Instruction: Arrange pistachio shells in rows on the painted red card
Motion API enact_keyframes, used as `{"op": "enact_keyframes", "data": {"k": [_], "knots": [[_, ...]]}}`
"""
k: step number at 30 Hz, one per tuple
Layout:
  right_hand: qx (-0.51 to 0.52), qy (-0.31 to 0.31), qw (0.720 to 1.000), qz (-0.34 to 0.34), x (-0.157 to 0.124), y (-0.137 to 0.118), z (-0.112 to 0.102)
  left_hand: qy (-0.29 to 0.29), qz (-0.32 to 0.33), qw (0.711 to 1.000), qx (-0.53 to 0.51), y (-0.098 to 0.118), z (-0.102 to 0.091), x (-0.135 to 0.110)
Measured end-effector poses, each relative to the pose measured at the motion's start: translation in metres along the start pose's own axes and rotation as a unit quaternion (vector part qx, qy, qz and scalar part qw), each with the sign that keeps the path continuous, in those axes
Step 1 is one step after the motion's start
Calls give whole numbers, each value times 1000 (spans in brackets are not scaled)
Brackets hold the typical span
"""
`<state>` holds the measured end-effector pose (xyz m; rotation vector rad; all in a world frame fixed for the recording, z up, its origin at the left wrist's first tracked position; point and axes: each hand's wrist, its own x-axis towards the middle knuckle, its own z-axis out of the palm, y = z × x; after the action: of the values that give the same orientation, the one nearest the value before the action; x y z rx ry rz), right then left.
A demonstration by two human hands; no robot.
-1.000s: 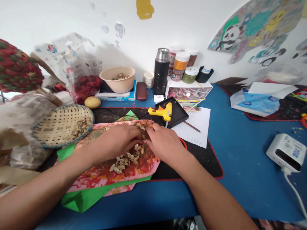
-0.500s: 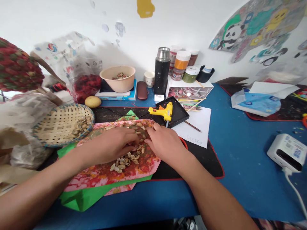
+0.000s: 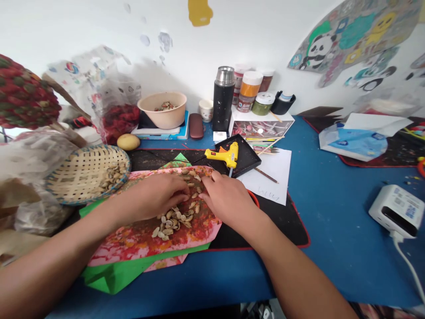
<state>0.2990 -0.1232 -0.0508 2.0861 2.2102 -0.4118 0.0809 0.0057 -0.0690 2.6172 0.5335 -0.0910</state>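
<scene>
Pale nut shells lie scattered on a red-and-pink painted paper sheet over green paper. My left hand rests palm down on the sheet, fingers curled together over the shells near its far end. My right hand lies just right of it, fingers bent down onto the shells at the sheet's upper edge. The fingertips of both hands almost meet. What they pinch, if anything, is hidden.
A woven basket with more shells sits left. Behind the hands lie a yellow glue gun on a black tray, white paper, a black flask, paint jars and a beige bowl. A white device sits right.
My left hand has drawn back slightly to the left, uncovering a few more shells between the two hands. The right hand has hardly moved.
</scene>
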Motion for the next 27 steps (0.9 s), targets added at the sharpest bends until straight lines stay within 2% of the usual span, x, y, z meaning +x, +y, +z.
{"op": "enact_keyframes", "data": {"k": [10,16,21,27], "knots": [[-1,-1,1000,1,-1,-1,-2,18,-22,994,102,4,-3,4],[-8,-3,1000,2,-1,-2,-3,55,-37,988,137,13,-12,25],[-13,-2,1000,1,-1,-1,-2,47,-26,987,148,13,-7,43],[-7,-1,1000,-1,-1,-1,0,65,-15,984,165,3,-1,46]]}}
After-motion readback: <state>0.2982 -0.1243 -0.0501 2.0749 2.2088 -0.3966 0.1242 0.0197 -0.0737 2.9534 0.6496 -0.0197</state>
